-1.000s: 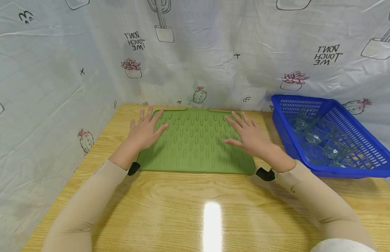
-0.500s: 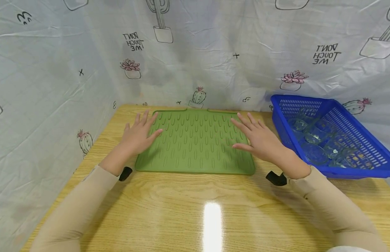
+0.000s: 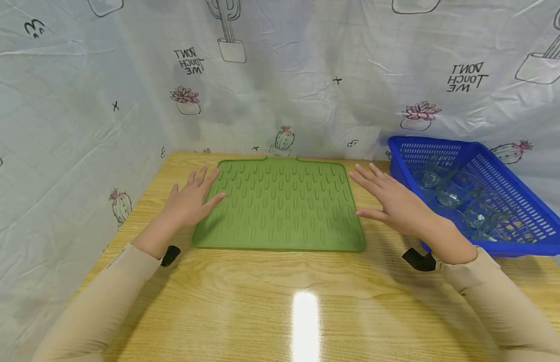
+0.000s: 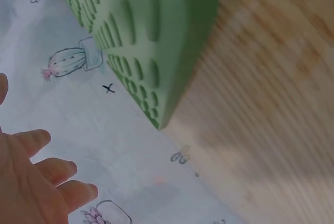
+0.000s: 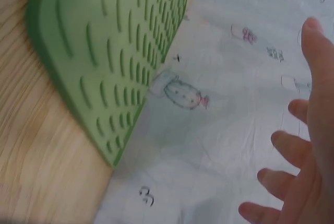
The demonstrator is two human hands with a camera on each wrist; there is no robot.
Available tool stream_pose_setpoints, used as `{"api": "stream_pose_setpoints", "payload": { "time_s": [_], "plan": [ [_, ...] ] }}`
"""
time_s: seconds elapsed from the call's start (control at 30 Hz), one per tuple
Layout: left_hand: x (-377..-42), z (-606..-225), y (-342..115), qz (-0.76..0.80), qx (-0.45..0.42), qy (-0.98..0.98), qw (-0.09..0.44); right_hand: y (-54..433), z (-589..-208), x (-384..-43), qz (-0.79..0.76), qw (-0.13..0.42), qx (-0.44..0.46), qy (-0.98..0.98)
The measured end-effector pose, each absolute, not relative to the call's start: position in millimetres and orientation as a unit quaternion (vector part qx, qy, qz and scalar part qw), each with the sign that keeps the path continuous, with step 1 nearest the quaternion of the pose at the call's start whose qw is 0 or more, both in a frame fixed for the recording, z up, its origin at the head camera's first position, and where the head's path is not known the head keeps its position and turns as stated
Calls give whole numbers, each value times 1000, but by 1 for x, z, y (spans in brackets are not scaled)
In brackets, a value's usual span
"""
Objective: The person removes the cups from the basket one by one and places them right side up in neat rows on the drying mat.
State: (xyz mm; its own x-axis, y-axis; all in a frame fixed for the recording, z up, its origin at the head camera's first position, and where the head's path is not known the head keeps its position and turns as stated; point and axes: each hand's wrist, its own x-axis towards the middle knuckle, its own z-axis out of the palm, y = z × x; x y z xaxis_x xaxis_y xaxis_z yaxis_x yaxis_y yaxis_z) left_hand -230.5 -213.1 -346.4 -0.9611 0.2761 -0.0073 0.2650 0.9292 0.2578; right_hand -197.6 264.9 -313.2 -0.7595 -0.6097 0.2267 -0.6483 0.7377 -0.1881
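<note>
A green draining mat (image 3: pixel 280 206) with rows of raised ridges lies flat on the wooden table. My left hand (image 3: pixel 189 201) hovers over its left edge, fingers spread and holding nothing. Past the right edge is my right hand (image 3: pixel 395 203), also spread and holding nothing, between the mat and a blue plastic basket (image 3: pixel 515 249). Several clear glass cups (image 3: pixel 456 191) sit inside that basket. In the left wrist view, the fingers (image 4: pixel 57 172) stay apart from the mat's corner (image 4: pixel 162 78). The right wrist view likewise shows a gap between fingers (image 5: pixel 276 182) and mat (image 5: pixel 104 67).
A pale curtain (image 3: pixel 307 75) printed with cacti and lettering hangs behind the table and along its left side. Bare wooden tabletop (image 3: pixel 235 296) extends in front of the mat, with a bright light reflection. Black wrist mounts (image 3: pixel 419 260) stick out under both wrists.
Both hands have moved outward from above the mat and slightly toward the body, the left to the left and the right toward the basket. Mat and basket stay in place.
</note>
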Motion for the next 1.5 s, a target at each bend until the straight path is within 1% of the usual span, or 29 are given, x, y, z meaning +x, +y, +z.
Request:
{"api": "stream_pose_setpoints", "payload": {
  "time_s": [0.2, 0.33, 0.6, 0.7, 0.83, 0.97, 1.1, 1.23, 1.33, 1.5],
  "plan": [
    [-234, -352, -223, 119, 134, 983, 30, 283, -310, -194, 133, 82, 332, -930],
    [-236, -357, -232, 116, 138, 983, 38, 294, -309, -190, 142, 81, 304, -938],
    [-234, -367, -249, 121, 175, 973, 84, 324, -310, -182, 161, 62, 254, -952],
    [-234, -369, -254, 130, 188, 969, 93, 334, -313, -180, 156, 69, 246, -954],
    [-233, -369, -259, 143, 197, 965, 100, 346, -319, -176, 132, 92, 244, -956],
    [-233, -369, -262, 145, 200, 962, 113, 357, -321, -173, 125, 92, 233, -960],
    [-232, -370, -263, 141, 208, 959, 128, 367, -320, -172, 138, 65, 203, -967],
    [-230, -372, -262, 147, 212, 954, 154, 381, -321, -170, 179, 37, 176, -967],
    [-229, -373, -262, 156, 206, 951, 172, 393, -322, -169, 211, 22, 163, -964],
    [-228, -374, -262, 163, 198, 948, 189, 409, -327, -171, 261, -1, 144, -954]
  ]
}}
